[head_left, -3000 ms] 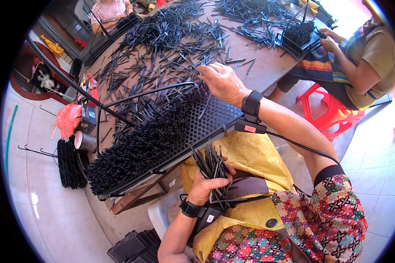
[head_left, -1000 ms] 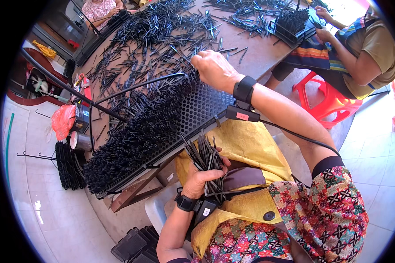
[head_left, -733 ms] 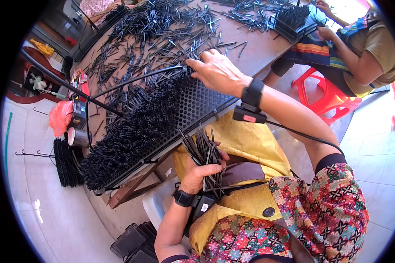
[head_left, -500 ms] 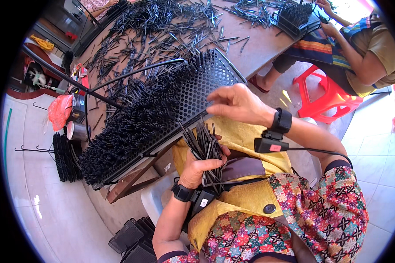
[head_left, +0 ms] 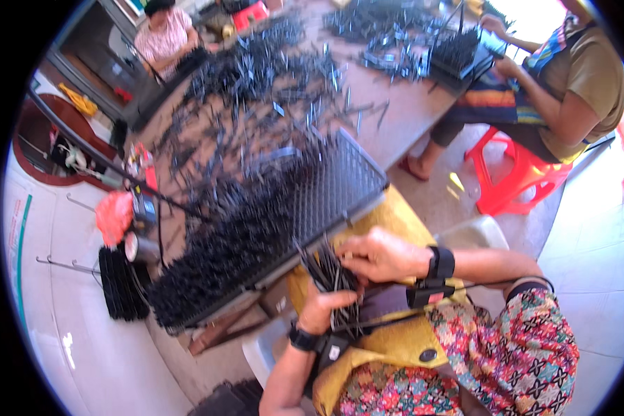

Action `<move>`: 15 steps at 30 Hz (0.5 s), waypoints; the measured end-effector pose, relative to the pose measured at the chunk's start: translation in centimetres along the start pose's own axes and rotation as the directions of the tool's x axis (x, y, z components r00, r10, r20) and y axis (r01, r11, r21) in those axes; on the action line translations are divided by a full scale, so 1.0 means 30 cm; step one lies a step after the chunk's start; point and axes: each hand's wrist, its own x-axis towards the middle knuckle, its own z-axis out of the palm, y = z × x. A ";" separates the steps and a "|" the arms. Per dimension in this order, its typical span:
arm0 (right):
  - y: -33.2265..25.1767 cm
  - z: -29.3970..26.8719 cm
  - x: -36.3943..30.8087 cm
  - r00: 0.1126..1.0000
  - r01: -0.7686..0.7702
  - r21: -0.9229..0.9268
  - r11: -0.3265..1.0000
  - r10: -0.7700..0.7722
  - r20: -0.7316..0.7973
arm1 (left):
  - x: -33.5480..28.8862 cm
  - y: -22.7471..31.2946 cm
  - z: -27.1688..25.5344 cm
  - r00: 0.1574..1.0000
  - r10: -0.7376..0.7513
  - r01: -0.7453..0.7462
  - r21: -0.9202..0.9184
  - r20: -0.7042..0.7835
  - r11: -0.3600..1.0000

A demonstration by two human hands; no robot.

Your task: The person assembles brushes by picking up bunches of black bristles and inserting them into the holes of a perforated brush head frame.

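Our left hand (head_left: 320, 310) clasps black strips (head_left: 324, 267); our right hand (head_left: 383, 255) curls beside them, whether gripping any we cannot tell. Beyond our 2 hands: a perforated tray (head_left: 341, 184).

The single view looks from the wearer's head, through the left of two side-by-side fisheye cameras, steeply down and forward. Nearest, the shirt (head_left: 527, 353) fills the lower right of the frame; the left hand (head_left: 319, 308) and right hand (head_left: 385, 255) lie just below centre. The tabletop (head_left: 412, 104) recedes toward the top; black fills the frame's corners.
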 end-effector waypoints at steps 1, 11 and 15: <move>0.018 -0.008 0.004 0.996 0.053 0.090 0.995 -0.059 0.061 | 0.004 0.005 0.009 1.000 0.016 -0.016 0.006 0.007 1.000; -0.025 -0.019 -0.009 0.997 0.083 -0.258 0.963 -0.080 0.022 | 0.013 0.015 0.034 0.997 0.070 -0.068 -0.132 0.013 0.989; -0.019 -0.001 -0.016 0.999 0.024 -0.272 0.962 -0.029 -0.017 | 0.014 0.019 0.043 0.999 -0.006 0.014 -0.165 0.052 0.986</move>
